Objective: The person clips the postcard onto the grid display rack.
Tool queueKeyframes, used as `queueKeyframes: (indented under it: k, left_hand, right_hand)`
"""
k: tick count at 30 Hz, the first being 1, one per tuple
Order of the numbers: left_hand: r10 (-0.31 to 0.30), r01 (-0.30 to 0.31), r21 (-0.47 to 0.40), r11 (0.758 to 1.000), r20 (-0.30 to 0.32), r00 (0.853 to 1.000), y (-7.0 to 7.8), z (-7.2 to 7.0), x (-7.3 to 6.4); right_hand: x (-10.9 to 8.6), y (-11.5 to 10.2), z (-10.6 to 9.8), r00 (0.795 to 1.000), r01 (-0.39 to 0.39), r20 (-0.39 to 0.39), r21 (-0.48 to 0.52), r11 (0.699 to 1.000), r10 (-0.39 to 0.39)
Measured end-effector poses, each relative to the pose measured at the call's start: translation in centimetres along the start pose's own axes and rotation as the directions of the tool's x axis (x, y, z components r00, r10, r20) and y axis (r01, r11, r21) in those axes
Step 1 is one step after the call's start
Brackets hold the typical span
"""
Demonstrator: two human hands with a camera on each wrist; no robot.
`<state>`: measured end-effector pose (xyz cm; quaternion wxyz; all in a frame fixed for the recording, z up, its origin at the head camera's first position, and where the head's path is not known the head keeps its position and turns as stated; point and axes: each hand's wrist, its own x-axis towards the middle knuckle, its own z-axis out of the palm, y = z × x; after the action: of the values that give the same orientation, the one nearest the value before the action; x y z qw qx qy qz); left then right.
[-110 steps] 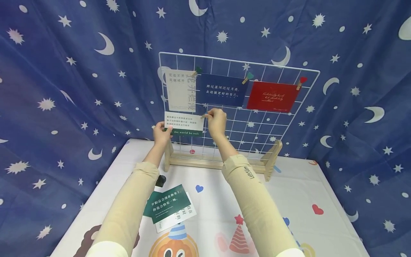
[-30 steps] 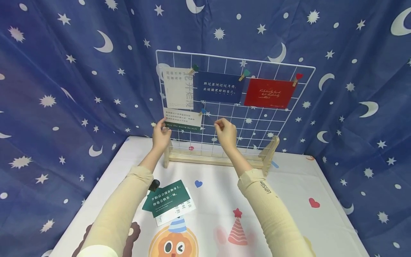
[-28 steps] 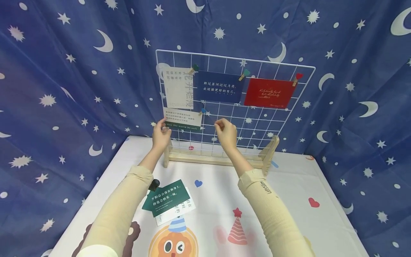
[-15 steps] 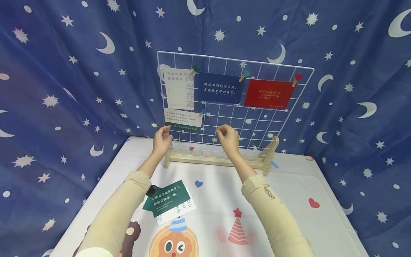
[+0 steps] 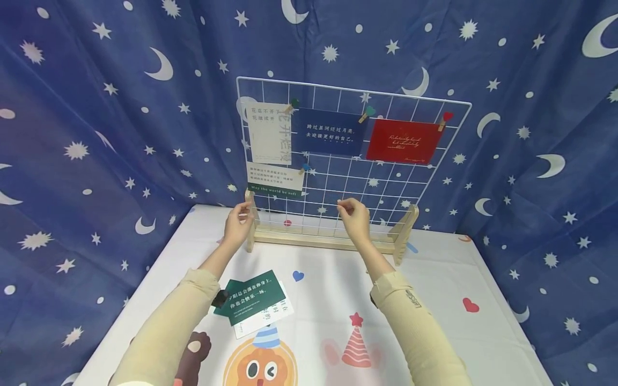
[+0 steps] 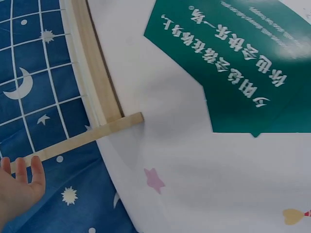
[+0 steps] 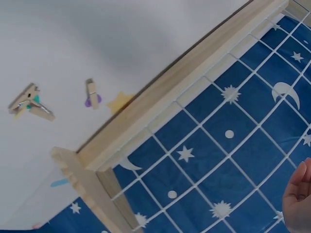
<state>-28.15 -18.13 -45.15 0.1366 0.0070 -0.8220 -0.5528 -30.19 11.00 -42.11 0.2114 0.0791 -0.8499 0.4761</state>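
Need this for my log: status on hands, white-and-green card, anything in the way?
Left hand, right hand: both apparently empty. White-and-green card clipped to wire grid, hands clear. No obstruction seen.

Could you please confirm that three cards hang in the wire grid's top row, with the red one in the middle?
Not quite: the head view shows the blue card in the middle, with the red card at the right end.

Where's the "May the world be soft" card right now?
In the head view, the green-banded card hangs at the left of the wire grid stand, just below the tall white card, with a blue clip at its upper right corner.
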Motion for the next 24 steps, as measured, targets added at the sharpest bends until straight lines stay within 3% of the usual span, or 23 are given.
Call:
queueKeyframes:
  k: [11, 15, 20, 24]
  left_hand:
    - [0.048, -0.049, 0.008, 0.999, 0.059, 0.997, -1.9, 0.3, -1.0]
    - [0.033, -0.037, 0.027, 0.999, 0.116, 0.993, -2.4, 0.4, -1.7]
    - [-0.056, 0.044, 0.051, 0.998, 0.261, 0.964, -2.8, 0.4, -2.9]
    - [-0.055, 0.036, 0.067, 0.997, 0.318, 0.946, -3.4, 0.6, -3.5]
  right_hand:
    - [-0.7, 2.3, -0.7, 0.999, -0.034, 0.037, -0.005, 0.999, 0.034]
    - [-1.3, 2.9, -1.2, 0.997, -0.045, 0.057, -0.011, 0.999, 0.045]
    - [-2.3, 4.2, -1.7, 0.995, -0.066, 0.073, -0.002, 0.998, 0.066]
    - [-2.7, 5.0, -2.2, 0.992, -0.094, 0.085, 0.013, 0.995, 0.093]
